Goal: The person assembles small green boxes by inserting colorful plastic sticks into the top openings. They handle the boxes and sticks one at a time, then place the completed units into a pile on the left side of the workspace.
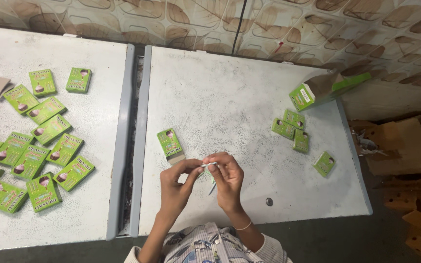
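Note:
My left hand (176, 185) and my right hand (227, 178) meet over the near middle of the right white table (230, 102). Together they pinch a small pale strip (209, 165) between the fingertips; its lower end hangs down between the hands. A small green box (170, 144) with one end open lies flat just beyond my left hand, apart from it.
Several small green boxes (293, 130) lie at the right of this table, with one apart (324, 163) near the edge. A larger open green carton (317, 90) sits at the far right corner. Many green boxes (35, 151) cover the left table. Brown cardboard (405, 146) lies on the floor at right.

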